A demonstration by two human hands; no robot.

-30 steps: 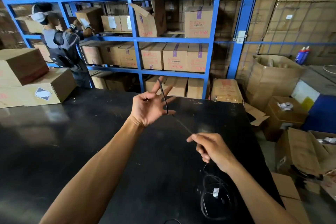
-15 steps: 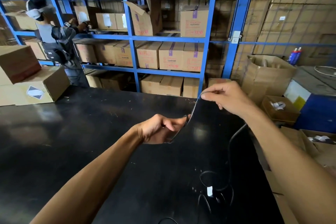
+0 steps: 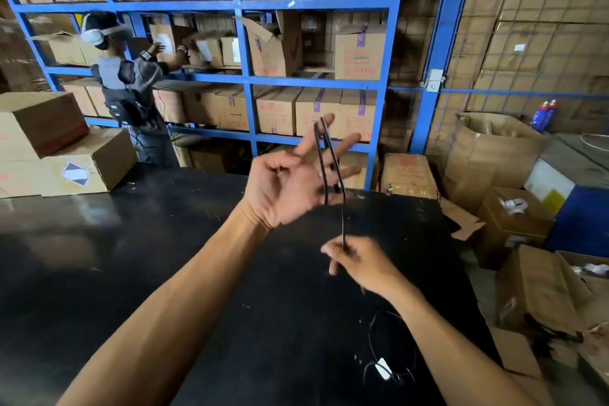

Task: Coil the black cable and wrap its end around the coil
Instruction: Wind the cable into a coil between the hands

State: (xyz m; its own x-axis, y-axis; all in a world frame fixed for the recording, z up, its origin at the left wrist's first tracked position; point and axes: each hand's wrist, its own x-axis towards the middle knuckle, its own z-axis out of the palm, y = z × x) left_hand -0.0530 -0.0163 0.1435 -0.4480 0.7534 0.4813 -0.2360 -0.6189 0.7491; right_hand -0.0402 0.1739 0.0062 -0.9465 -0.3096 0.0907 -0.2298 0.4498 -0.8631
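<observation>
A thin black cable (image 3: 330, 161) loops over the spread fingers of my left hand (image 3: 290, 181), which is raised palm-up above the black table (image 3: 131, 257). Two strands lie across the fingers. One strand drops straight down to my right hand (image 3: 359, 262), which pinches it between thumb and fingers just below and right of the left hand. The remaining cable (image 3: 389, 369) lies in loose loops on the table near my right forearm, with a small white tag on it.
Blue shelving (image 3: 247, 79) full of cardboard boxes stands behind the table. A person (image 3: 131, 89) handles boxes at the shelves, back left. Cardboard boxes (image 3: 59, 148) sit on the table's left far corner. More open boxes (image 3: 514, 221) crowd the floor on the right.
My left hand has opened and lifted, with a cable loop now over its fingers. My right hand has come down from high right to below the left hand, still pinching the cable.
</observation>
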